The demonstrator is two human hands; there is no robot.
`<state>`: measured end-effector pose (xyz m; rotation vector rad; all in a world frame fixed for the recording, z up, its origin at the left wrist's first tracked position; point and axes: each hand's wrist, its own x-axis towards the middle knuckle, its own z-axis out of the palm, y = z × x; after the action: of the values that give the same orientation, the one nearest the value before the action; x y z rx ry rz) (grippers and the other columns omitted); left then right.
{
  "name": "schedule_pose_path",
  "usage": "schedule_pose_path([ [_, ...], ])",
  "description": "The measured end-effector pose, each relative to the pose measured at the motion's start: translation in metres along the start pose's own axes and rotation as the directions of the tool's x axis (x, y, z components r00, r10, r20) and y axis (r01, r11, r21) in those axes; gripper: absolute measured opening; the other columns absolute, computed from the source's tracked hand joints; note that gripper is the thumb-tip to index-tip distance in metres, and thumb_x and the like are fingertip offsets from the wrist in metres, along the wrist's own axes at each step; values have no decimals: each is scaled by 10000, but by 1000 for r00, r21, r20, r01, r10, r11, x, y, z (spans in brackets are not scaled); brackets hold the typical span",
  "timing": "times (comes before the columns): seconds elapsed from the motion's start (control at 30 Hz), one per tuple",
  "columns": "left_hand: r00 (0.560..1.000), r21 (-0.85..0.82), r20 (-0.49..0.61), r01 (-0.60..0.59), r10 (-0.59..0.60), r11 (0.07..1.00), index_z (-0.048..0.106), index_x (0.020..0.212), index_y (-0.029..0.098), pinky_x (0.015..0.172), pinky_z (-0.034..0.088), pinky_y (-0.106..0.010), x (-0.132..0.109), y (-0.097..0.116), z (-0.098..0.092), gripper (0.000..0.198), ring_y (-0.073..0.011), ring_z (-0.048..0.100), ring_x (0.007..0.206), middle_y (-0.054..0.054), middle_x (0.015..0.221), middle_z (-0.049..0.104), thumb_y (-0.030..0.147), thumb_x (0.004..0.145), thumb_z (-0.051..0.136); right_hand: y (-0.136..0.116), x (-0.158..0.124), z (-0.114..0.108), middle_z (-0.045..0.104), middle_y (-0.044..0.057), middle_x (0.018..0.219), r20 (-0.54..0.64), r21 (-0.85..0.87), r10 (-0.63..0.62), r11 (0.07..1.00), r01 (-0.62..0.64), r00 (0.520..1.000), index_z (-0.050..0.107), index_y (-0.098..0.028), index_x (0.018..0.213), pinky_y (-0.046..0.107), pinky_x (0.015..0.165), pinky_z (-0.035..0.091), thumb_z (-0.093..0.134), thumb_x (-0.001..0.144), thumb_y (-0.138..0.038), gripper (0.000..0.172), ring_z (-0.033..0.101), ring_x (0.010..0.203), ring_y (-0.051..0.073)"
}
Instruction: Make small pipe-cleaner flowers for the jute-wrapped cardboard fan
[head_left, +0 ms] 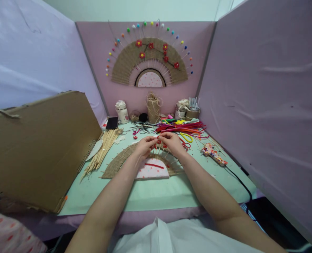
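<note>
My left hand [144, 147] and my right hand [172, 142] meet above a half-round burlap fan [117, 163], both with fingers pinched. Between the fingertips is a small piece of red pipe cleaner [158, 137], partly hidden. Just under the fingers shows a red flower [159, 142]; whether it is joined to the held piece I cannot tell. The fan lies flat, thin sticks poking out from its edge. At its base is a white half-circle with pink dots [147, 173]. Across that rests a loose red pipe cleaner strip [154, 166].
Bamboo sticks [103, 151] and a big cardboard sheet [39, 151] are on the left. Behind my hands lie red pipe cleaners [183, 127] and twine [153, 108]. A flower-patterned glue gun [214, 154] with a cord is at right. A finished fan [124, 63] hangs on the back panel.
</note>
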<state>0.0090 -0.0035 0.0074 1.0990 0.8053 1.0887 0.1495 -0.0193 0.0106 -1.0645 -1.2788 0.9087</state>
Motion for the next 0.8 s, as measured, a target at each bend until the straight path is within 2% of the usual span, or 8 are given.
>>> schedule_pose_path([
  [0.13,984,-156,65,177,-169,972,630,775,143,544,406,-192,-3,3,-5,258,-60,517,546,8,667,601,235,595,791,3,0,4,617,-12,631,30,233,143,962,-146,989,656,-171,729,240,525,398,731,579,-339,237,502,530,98],
  [0.27,966,-166,84,257,-246,952,626,831,155,588,457,-218,-1,2,-8,225,-73,550,585,-1,715,617,174,648,755,5,0,6,594,-27,610,52,330,194,922,-200,980,650,-168,721,221,491,367,770,532,-327,275,454,485,65],
  [0.6,956,-103,87,289,-280,952,612,821,146,541,453,-198,-4,6,-6,203,-69,546,545,14,674,590,139,659,733,8,0,6,589,-37,626,142,459,267,835,-302,953,629,-165,693,214,562,399,827,455,-322,347,515,570,72],
  [0.8,950,-90,67,310,-304,947,619,811,136,563,457,-193,-5,6,-6,171,-65,553,565,5,680,587,128,677,725,8,0,8,538,-57,564,178,505,324,781,-368,929,605,-162,700,190,454,285,844,434,-326,393,439,495,48],
])
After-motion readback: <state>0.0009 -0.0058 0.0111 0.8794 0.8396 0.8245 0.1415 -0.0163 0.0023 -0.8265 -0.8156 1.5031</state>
